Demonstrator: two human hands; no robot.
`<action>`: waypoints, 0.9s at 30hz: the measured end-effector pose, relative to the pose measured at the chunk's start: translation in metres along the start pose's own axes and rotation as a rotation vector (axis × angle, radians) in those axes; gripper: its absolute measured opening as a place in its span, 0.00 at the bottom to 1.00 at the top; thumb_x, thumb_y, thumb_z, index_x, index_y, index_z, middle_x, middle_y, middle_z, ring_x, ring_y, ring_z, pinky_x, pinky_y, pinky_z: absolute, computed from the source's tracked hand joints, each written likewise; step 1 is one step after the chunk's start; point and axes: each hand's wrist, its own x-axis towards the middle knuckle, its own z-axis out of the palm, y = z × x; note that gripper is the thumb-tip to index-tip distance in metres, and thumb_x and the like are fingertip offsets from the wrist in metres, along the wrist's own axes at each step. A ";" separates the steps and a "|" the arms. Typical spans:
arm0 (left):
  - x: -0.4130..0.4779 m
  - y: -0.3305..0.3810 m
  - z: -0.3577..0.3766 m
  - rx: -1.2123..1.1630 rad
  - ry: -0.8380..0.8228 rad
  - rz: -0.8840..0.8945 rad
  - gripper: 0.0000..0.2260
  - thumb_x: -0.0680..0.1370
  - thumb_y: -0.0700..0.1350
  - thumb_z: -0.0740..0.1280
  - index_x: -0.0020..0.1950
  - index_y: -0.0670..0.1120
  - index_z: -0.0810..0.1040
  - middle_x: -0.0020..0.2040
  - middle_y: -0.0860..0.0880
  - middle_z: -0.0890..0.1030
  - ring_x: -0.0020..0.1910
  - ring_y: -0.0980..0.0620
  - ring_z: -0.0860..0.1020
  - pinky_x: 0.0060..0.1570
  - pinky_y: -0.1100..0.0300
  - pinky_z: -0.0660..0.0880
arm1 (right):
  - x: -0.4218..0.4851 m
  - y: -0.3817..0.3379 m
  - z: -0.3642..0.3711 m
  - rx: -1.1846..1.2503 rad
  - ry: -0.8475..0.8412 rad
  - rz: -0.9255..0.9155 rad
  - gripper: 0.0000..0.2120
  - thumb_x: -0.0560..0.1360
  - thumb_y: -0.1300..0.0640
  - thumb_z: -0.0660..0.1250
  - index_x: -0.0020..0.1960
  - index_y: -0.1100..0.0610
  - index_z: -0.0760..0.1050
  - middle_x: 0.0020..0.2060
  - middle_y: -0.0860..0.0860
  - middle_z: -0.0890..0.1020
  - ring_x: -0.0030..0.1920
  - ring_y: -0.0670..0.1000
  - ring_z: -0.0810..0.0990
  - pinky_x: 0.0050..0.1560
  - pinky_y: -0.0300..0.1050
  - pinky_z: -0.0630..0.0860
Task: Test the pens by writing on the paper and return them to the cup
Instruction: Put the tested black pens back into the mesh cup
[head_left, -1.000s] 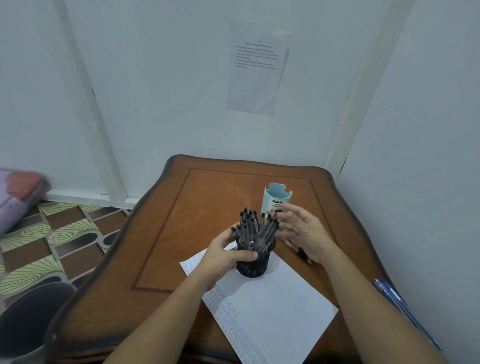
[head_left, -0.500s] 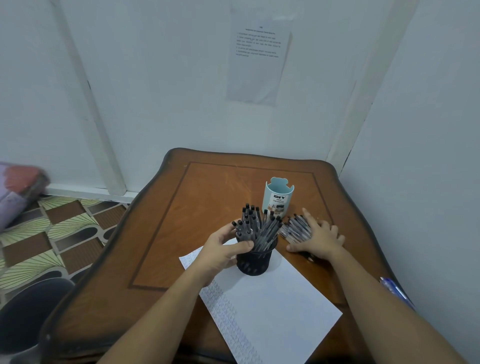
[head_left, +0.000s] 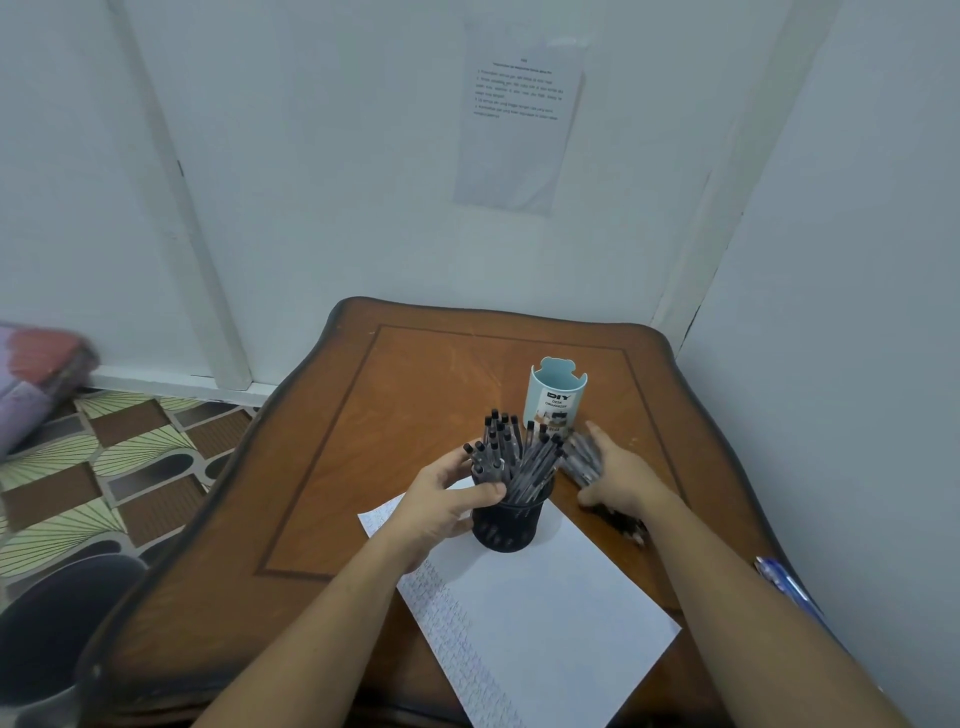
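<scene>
A black mesh cup (head_left: 511, 522) full of several black-capped pens (head_left: 506, 449) stands on the far corner of a white paper (head_left: 540, 613) with rows of small writing along its left edge. My left hand (head_left: 447, 499) grips the cup's rim from the left, thumb across its front. Right of the cup my right hand (head_left: 621, 475) lies over a loose bundle of pens (head_left: 579, 457) on the table, its fingers curved round them. The bundle is blurred and partly hidden by the hand.
A light blue desk organizer cup (head_left: 555, 397) stands just behind the pens. The brown wooden table (head_left: 363, 431) fills a corner between white walls. Blue pens (head_left: 784, 579) lie at its right edge. A dark bin (head_left: 57, 618) sits on the patterned floor at left.
My right hand came down from above the cup onto the pen bundle at the right and is gathering it. My left hand stays on the cup.
</scene>
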 end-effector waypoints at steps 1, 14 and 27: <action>0.000 0.000 0.000 -0.002 0.001 -0.002 0.18 0.74 0.37 0.73 0.59 0.54 0.80 0.56 0.55 0.82 0.60 0.48 0.77 0.63 0.42 0.73 | 0.000 0.002 0.000 0.010 0.007 -0.001 0.53 0.70 0.60 0.75 0.79 0.38 0.42 0.74 0.56 0.68 0.60 0.55 0.78 0.58 0.52 0.79; -0.001 0.000 -0.001 -0.006 -0.021 -0.003 0.17 0.74 0.40 0.73 0.61 0.54 0.79 0.59 0.54 0.81 0.61 0.48 0.76 0.63 0.43 0.72 | -0.020 -0.012 0.012 -0.276 0.059 -0.018 0.52 0.72 0.55 0.74 0.79 0.39 0.38 0.65 0.54 0.77 0.45 0.50 0.82 0.47 0.44 0.83; -0.006 -0.001 0.000 -0.030 -0.047 0.028 0.17 0.75 0.43 0.72 0.62 0.57 0.78 0.60 0.56 0.80 0.60 0.51 0.76 0.53 0.53 0.75 | -0.055 -0.019 -0.034 1.359 0.282 -0.157 0.29 0.73 0.73 0.66 0.66 0.51 0.63 0.43 0.59 0.77 0.35 0.54 0.79 0.35 0.53 0.81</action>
